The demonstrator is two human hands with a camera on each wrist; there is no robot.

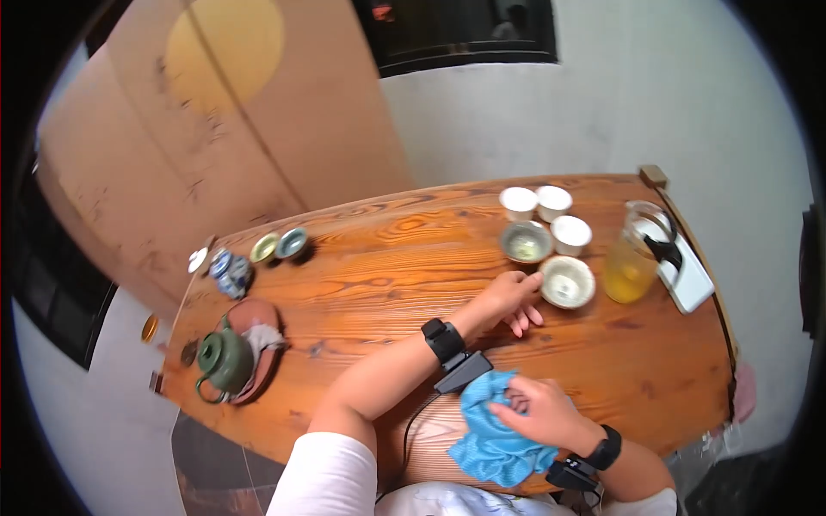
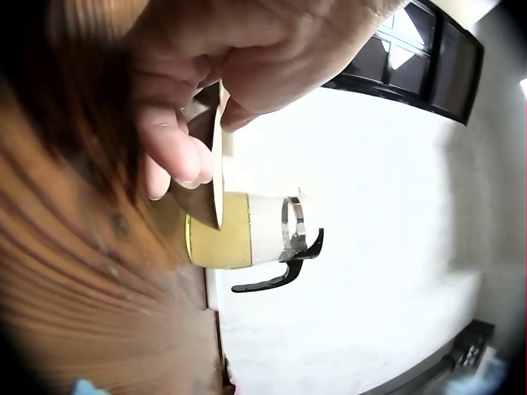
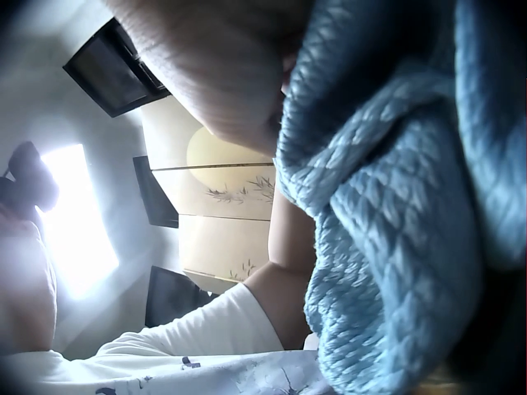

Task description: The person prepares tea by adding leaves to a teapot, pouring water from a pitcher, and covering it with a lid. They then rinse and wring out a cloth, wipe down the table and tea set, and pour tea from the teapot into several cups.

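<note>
My left hand [image 1: 506, 301] pinches the near-left rim of a pale speckled teacup [image 1: 570, 294] between thumb and forefinger, the other fingers loosely bent below. In the left wrist view the cup [image 2: 200, 202] shows edge-on, partly covered by the fingers. A grey-green cup [image 1: 526, 243] stands just beyond it, with three white cups [image 1: 570, 234] grouped behind. My right hand [image 1: 551, 414] grips a crumpled blue cloth [image 1: 499, 443] at the table's near edge. The cloth [image 3: 395, 214] fills much of the right wrist view and hides the fingertips there.
A glass pitcher [image 1: 626, 273] of yellow tea stands right of the cups, beside a white flat object [image 1: 690, 279]. Far left are a green teapot [image 1: 225, 361] on a reddish tray [image 1: 258, 318], a blue-and-white pot [image 1: 231, 273] and two small cups [image 1: 293, 244]. The wooden table [image 1: 387, 258] meets a wall behind.
</note>
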